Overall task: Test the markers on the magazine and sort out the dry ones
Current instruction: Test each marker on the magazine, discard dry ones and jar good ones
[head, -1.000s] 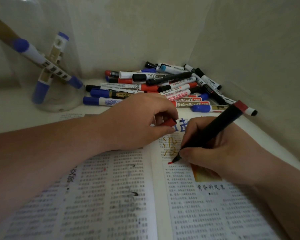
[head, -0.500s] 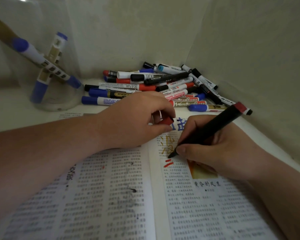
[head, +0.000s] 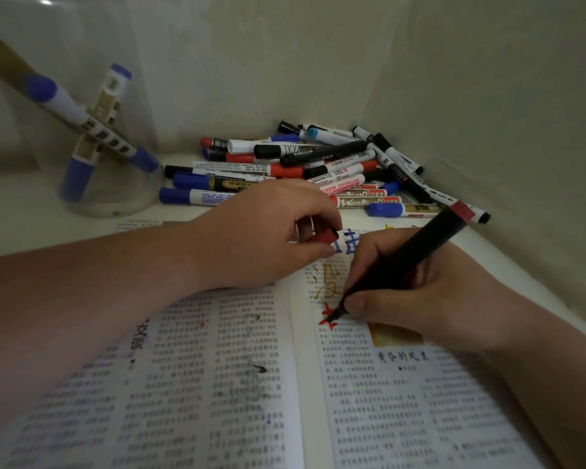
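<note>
Your right hand [head: 427, 299] grips the black marker [head: 403, 262] | tip down on the magazine [head: 217, 384], right page, tail slanting toward the bench's far-right corner | your left hand [head: 261, 238] fingers [head: 313, 255] pinch the red cap [head: 323, 237]

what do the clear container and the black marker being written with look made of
The container looks like clear glass or plastic, glossy: blue markers show through its wall. The black marker looks like matte plastic: its barrel shows no glare.

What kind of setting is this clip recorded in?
Probably a white desk or shelf in a corner of plain walls: an open magazine lies on it, loose markers heap in the corner, a clear jar holds more.
</note>
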Available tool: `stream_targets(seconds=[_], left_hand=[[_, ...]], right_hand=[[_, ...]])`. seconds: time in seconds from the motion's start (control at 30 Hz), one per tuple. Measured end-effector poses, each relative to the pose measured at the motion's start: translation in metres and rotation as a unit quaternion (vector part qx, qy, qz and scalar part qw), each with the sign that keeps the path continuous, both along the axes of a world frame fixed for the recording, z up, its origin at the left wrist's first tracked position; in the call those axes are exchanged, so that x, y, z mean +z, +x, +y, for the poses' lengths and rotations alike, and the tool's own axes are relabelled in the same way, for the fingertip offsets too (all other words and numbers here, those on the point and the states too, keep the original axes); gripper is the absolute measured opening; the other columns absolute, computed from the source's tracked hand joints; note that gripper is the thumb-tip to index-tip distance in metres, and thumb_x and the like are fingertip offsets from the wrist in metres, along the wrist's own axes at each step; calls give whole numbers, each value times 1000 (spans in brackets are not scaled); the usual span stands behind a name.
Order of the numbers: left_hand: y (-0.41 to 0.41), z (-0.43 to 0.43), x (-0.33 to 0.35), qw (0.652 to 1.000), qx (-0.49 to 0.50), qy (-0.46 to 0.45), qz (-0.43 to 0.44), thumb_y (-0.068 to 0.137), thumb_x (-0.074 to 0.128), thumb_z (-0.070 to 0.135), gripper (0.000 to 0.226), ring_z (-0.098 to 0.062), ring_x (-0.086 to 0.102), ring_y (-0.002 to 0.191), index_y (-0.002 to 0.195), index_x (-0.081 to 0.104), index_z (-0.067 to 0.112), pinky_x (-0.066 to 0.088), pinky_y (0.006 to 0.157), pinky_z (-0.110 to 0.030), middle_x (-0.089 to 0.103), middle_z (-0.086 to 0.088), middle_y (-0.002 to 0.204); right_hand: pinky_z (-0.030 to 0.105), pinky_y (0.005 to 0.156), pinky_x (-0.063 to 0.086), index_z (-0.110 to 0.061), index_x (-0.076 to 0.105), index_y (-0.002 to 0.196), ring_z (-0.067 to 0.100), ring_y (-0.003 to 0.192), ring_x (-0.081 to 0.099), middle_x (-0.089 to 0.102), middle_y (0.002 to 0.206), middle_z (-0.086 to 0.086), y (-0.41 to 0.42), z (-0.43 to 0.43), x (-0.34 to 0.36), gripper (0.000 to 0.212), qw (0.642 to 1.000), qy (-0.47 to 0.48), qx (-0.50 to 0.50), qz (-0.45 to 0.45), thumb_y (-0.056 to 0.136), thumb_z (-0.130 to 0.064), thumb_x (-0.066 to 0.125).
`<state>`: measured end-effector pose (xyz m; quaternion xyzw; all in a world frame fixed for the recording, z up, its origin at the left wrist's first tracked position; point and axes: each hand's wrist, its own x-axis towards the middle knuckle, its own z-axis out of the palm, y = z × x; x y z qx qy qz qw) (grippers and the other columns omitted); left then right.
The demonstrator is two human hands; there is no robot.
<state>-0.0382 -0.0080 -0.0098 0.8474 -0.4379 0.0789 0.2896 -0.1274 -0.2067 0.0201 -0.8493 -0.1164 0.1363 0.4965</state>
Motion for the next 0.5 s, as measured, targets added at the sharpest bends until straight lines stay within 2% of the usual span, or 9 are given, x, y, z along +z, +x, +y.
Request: stream_targets(seconds=[0.1,0.23,0.37,0.5], left_hand=[[0,0,0,1000,-2,-1,-3,88,73,32,21,15,50,88,109,71,28,33,77,1,53,30,91],[-1,0,0,1000,-3,-3,2,87,74,31,22,15,50,86,109,71,27,34,76,-1,54,28,90],[-1,0,1,1000,-2,1,4,88,74,31,22,14,51,88,110,71,28,34,77,1,54,30,90],[-1,0,1,1000,-2,11,8,88,72,36,24,19,48,90,111,69,31,31,78,2,51,33,91]], right_hand=[[30,60,55,-8,72,79,27,69,68,71,76,13,-1,1,2,11,1000,-5,12,-7,79,-10,83],[18,47,42,0,71,79,10,49,55,63,60,5,-4,2,5,8,998,23,48,32,81,2,79],[18,43,38,2,70,80,9,44,49,60,55,3,-4,2,5,7,998,36,32,51,82,4,77],[14,44,41,0,66,71,4,44,55,61,53,-3,-3,-1,8,16,999,4,10,51,80,12,73]])
